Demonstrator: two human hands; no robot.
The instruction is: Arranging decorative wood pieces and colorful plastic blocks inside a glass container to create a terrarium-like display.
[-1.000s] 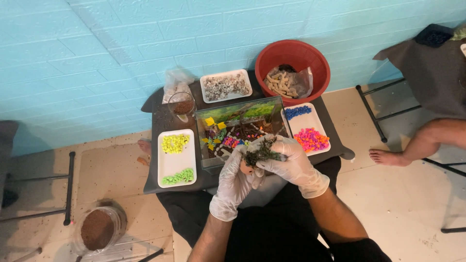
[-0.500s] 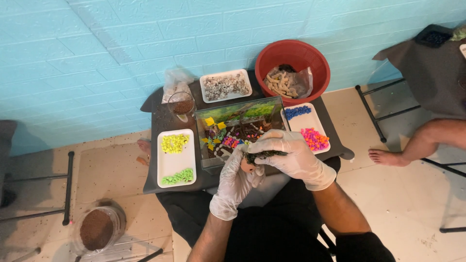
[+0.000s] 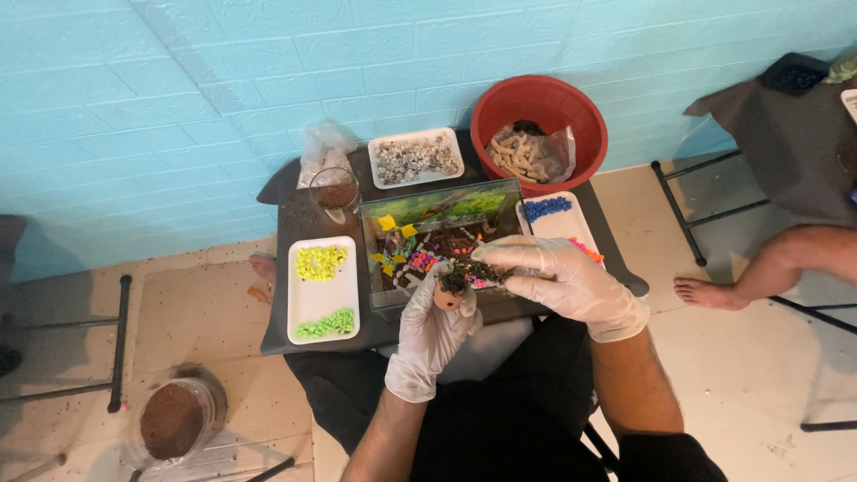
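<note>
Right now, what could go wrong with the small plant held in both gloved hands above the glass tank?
The small plant, pinched between left hand and right hand, looks loose with dark soil; crumbs may fall onto the coloured stones in the glass tank. The right wrist lies close to the white tray, so beads could be knocked off.

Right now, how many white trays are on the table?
3. Left tray holds yellow and green pebbles, left of the glass tank. Back tray holds grey gravel. Right tray holds blue and pink pebbles, partly hidden by the right hand.
</note>
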